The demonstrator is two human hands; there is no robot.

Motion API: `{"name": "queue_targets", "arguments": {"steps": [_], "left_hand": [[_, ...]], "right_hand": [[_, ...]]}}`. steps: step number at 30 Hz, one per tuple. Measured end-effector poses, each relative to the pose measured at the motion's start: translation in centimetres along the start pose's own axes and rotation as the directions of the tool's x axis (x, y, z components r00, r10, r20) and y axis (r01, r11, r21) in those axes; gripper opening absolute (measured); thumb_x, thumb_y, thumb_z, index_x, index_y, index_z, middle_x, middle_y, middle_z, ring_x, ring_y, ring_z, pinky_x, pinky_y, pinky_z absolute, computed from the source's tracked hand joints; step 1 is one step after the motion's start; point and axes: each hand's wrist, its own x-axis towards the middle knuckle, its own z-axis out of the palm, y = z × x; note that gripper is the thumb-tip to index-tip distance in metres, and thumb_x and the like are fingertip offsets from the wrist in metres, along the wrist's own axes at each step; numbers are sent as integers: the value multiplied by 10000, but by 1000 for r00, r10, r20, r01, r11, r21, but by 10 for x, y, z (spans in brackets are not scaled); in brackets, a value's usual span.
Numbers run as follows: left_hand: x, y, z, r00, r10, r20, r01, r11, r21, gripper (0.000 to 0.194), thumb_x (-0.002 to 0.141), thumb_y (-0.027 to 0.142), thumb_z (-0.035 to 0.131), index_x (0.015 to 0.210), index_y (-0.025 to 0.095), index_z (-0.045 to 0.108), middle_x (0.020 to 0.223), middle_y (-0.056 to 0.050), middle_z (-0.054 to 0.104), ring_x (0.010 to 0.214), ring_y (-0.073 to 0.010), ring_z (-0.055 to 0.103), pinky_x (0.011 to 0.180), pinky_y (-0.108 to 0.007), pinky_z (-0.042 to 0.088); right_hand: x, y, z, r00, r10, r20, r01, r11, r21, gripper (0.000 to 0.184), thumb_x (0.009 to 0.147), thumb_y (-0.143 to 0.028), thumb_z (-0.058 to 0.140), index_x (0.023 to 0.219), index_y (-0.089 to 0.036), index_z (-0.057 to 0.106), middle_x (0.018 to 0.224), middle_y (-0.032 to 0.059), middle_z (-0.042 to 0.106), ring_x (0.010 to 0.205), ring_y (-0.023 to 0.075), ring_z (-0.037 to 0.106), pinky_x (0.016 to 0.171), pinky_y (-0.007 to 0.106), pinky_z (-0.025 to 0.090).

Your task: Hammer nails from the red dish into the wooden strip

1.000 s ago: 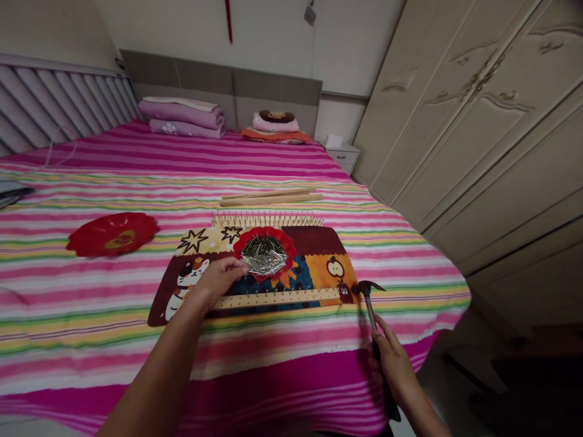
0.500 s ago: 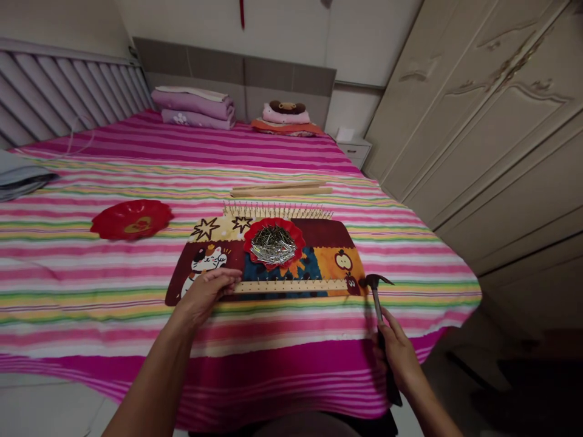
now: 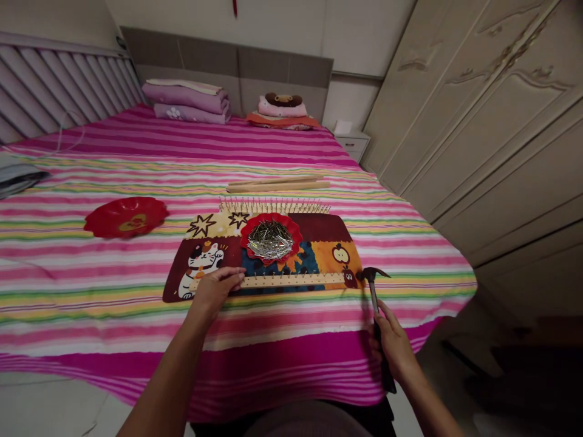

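My left hand (image 3: 217,287) rests on the left end of a wooden strip (image 3: 291,280) studded with nails, fingers curled on it; whether they pinch a nail I cannot tell. The strip lies along the near edge of a patterned mat (image 3: 328,243) on the striped bed. A red dish of metal nails (image 3: 270,238) sits on the mat just behind the strip. My right hand (image 3: 392,345) is closed round the handle of a small hammer (image 3: 373,285), whose head hangs by the strip's right end.
A second nailed wooden strip (image 3: 273,207) lies at the mat's far edge, with loose wooden sticks (image 3: 277,184) beyond it. A second red dish (image 3: 126,216) sits to the left. Folded bedding (image 3: 187,101) lies at the headboard. A wardrobe (image 3: 483,115) stands close on the right.
My left hand has drawn back from the dish of nails to the left end of the near strip. The right hand and hammer have hardly moved. The view has pulled back a little.
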Motion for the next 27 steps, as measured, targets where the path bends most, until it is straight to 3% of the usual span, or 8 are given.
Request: {"name": "queue_targets", "arguments": {"steps": [6, 15, 19, 23, 27], "left_hand": [[1, -1, 8, 997, -33, -70, 33, 999, -3, 358, 429, 372, 732, 713, 164, 666, 571, 28, 621, 489, -84, 528, 501, -207, 446], [5, -10, 5, 990, 107, -89, -93, 984, 152, 317, 550, 413, 659, 765, 181, 671, 553, 31, 612, 485, -97, 531, 490, -209, 436], [4, -11, 5, 990, 117, -83, -99, 976, 196, 318, 562, 425, 636, 769, 185, 670, 553, 28, 615, 487, -105, 531, 492, -218, 433], [1, -10, 7, 989, 124, -78, -103, 967, 234, 309, 579, 422, 616, 781, 195, 669, 554, 31, 615, 522, -120, 547, 525, -229, 438], [0, -10, 7, 974, 217, -67, -172, 897, 408, 256, 625, 404, 576, 766, 216, 676, 628, 22, 656, 598, -140, 577, 600, -250, 451]], "right_hand": [[0, 1, -1, 1000, -12, 7, 13, 1000, -29, 680, 717, -423, 516, 1357, -243, 372, 466, -100, 470, 305, 77, 377, 282, 167, 266], [0, 1, -2, 1000, -5, -4, 5, 1000, -11, 687, 703, -423, 532, 1349, -242, 388, 475, -100, 465, 315, 72, 386, 286, 156, 265], [-3, 0, -2, 1000, -10, -14, 10, 1000, 21, 658, 710, -406, 540, 1335, -243, 413, 482, -98, 466, 320, 64, 367, 293, 153, 257], [-15, -10, 4, 997, -76, 14, 76, 997, 5, 651, 725, -429, 544, 1337, -249, 415, 498, -92, 465, 326, 66, 372, 294, 157, 257], [-39, -33, 16, 989, -110, 97, 108, 994, 29, 671, 728, -454, 562, 1349, -260, 398, 527, -87, 471, 328, 66, 372, 295, 163, 255]]}}
